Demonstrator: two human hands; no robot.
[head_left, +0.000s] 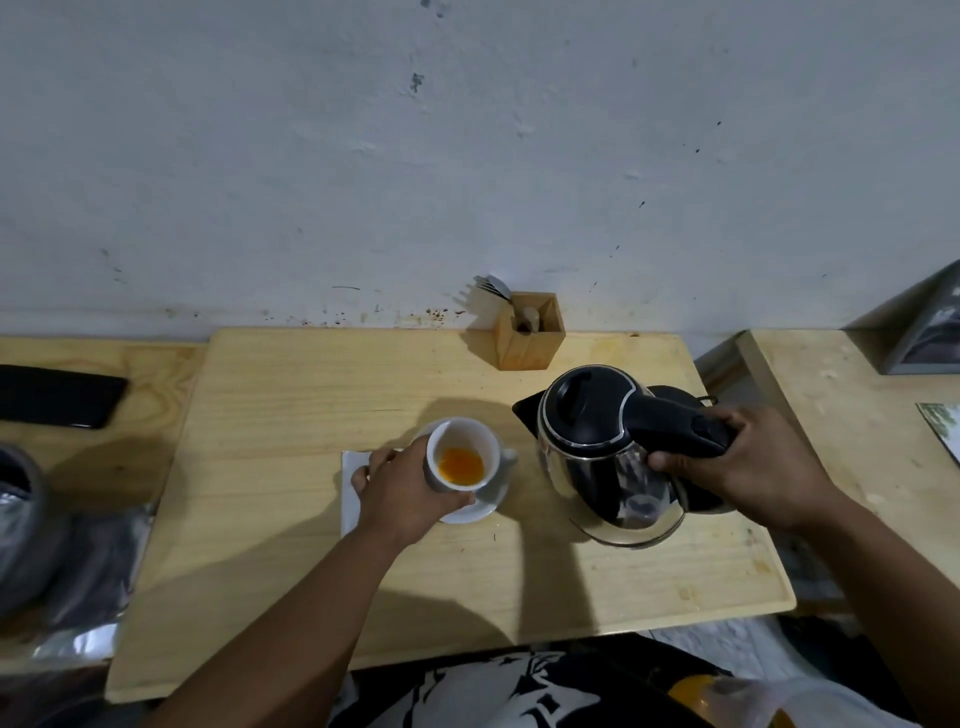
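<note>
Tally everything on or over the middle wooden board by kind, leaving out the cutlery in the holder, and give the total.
cup: 1
saucer: 1
napkin: 1
kettle: 1
kettle base: 1
wooden holder: 1
Total: 6

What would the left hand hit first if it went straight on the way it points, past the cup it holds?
Probably the kettle: the left hand, gripping the cup, points up-right toward its steel body, held by the right hand. Height gap unclear.
</note>
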